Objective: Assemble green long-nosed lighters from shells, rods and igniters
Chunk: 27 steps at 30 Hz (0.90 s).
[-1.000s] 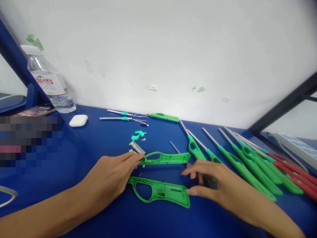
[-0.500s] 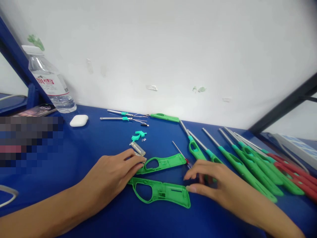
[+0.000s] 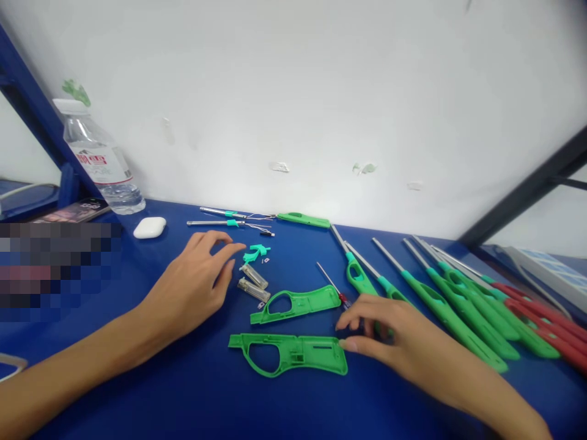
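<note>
My left hand (image 3: 195,284) is open, held over the table with thumb and forefinger apart. Just right of its fingertips lies a teal trigger piece (image 3: 255,253). Below that are two clear fuel tanks (image 3: 254,289) and tiny loose parts. Two green lighter handle halves rest in front of me, inner sides up: the upper half (image 3: 316,300) and the lower half (image 3: 321,354). My right hand (image 3: 389,330) is open, its fingers curved and its thumb near the lower half's right end; I cannot tell whether they touch. A small screwdriver (image 3: 342,296) lies partly hidden behind its fingers.
Several green long-necked lighters (image 3: 458,315) and red ones (image 3: 541,318) lie at the right. Metal lighter tubes with wires (image 3: 215,223) and a green handle (image 3: 302,219) lie along the wall. A water bottle (image 3: 103,159), white case (image 3: 150,228) and phone (image 3: 77,211) are at left.
My left hand has moved up and left, away from the handle halves, uncovering their left ends and the second fuel tank. My right hand is almost where it was. The view has shifted slightly.
</note>
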Tool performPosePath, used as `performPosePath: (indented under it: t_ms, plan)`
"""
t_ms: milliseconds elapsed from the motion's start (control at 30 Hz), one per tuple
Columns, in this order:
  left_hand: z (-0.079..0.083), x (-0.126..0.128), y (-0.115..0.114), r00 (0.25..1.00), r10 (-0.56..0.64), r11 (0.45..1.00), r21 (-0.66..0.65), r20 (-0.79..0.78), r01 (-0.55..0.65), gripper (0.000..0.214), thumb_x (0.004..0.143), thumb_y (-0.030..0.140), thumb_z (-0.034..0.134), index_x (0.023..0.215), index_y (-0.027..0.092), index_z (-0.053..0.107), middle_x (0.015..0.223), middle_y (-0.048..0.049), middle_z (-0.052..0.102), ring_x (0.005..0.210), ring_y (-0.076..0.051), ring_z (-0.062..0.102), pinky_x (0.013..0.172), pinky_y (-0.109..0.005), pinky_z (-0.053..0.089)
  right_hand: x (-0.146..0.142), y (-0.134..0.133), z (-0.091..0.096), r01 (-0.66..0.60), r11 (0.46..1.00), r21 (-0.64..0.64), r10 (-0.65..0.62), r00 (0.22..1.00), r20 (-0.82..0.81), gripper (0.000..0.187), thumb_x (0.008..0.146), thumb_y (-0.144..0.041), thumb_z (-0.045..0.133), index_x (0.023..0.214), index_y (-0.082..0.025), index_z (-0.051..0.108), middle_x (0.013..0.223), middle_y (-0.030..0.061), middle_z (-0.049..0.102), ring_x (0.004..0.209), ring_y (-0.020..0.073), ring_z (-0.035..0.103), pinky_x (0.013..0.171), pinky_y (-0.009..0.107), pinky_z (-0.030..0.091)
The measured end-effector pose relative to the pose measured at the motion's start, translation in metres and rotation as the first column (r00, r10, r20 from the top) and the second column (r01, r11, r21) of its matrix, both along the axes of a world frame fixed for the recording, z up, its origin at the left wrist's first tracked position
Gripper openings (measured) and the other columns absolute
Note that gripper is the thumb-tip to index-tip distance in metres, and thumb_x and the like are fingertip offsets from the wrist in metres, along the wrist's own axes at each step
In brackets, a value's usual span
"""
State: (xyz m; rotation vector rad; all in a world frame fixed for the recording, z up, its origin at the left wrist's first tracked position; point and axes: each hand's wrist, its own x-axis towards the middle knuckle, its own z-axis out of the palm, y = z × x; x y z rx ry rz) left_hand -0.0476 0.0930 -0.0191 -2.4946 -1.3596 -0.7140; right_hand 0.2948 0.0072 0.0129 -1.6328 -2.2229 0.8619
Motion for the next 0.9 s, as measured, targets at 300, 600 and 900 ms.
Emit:
performPosePath:
  t_ms: [300,600,900]
  plan:
    - [-0.017,-0.026,0.054,0.989,0.145,0.987,0.062,0.032,-0.147,0.050,0.107,0.032,0.039,0.146,0.010,0.062,0.147,-0.0234,0.058,0.140,-0.042,0.053,0.119,-0.062,0.045,-0.001,-0.003,-0.001,0.036,0.998,0.060,-0.034,0.999,-0.020,0.008,0.098,-0.034,0.079,0.103,-0.028,0.080,0.094,-0.0017,0.074,0.085,0.0172,0.067,0.077,0.030,0.048]
    - [-0.021,-0.023,0.107,0.983,0.181,0.981,-0.072,-0.016,-0.182,0.036,0.106,0.037,0.071,0.136,0.018,0.066,0.138,-0.0117,0.067,0.119,-0.030,0.069,0.100,-0.052,0.060,-0.005,-0.003,0.000,0.050,0.995,0.082,-0.049,0.999,-0.018,0.007,0.099,-0.034,0.077,0.098,-0.028,0.081,0.089,-0.0025,0.071,0.080,0.0162,0.065,0.072,0.029,0.044]
    - [-0.023,-0.040,0.106,0.992,0.119,0.980,-0.163,0.030,-0.113,0.034,0.107,0.036,0.071,0.134,0.018,0.067,0.135,-0.0112,0.068,0.114,-0.028,0.071,0.096,-0.049,0.062,-0.010,-0.005,0.008,0.063,0.993,0.100,-0.063,0.998,0.002,0.017,0.105,-0.037,0.068,0.095,-0.026,0.075,0.075,-0.0044,0.065,0.070,0.0160,0.059,0.065,0.030,0.039]
